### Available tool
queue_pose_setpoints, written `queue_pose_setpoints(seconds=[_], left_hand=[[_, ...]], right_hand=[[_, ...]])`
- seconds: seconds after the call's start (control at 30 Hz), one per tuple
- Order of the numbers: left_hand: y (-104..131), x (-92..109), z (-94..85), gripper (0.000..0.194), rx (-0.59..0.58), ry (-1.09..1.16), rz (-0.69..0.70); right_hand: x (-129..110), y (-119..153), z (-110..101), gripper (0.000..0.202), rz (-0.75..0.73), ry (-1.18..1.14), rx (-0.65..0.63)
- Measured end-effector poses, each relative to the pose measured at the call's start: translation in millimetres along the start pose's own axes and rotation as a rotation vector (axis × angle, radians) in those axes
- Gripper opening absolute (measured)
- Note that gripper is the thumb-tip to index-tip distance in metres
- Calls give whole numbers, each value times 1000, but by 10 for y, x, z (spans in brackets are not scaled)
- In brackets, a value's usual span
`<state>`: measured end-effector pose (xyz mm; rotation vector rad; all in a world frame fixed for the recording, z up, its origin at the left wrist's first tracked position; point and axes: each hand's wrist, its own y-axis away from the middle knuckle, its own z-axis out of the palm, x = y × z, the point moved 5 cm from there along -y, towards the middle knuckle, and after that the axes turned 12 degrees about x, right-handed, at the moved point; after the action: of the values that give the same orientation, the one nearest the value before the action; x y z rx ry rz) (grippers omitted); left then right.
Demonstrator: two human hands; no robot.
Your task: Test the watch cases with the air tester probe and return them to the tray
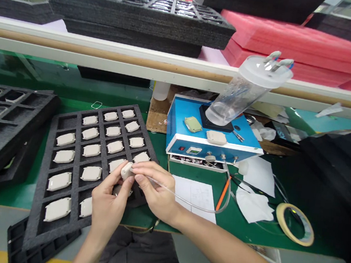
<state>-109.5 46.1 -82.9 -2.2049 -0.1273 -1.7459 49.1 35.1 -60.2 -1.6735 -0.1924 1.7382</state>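
Observation:
Just over the near right part of a black foam tray (78,158), my left hand (107,202) grips a small beige watch case (126,170) on edge between thumb and fingers. My right hand (158,191) is closed at the case, its fingertips touching or nearly touching it. A clear thin tube (186,202) runs from those fingers over the hand to the front of a blue machine (176,121); its tip is hidden. Several similar beige cases (61,181) lie in the tray's compartments, and the back left compartment holds none.
A clear cylinder (233,100) stands tilted on the machine, beside a green case (193,124) and a beige case (216,137). White paper (198,194), an orange-handled tool (224,193) and a tape roll (309,237) lie to the right. Another black tray (26,119) sits left.

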Motion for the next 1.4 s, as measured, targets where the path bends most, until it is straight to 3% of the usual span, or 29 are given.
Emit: queue_pose_setpoints(seconds=[1.4], left_hand=[[18, -11, 17, 45, -10, 4, 12]], right_hand=[[8, 36, -9, 21, 15, 10, -10]])
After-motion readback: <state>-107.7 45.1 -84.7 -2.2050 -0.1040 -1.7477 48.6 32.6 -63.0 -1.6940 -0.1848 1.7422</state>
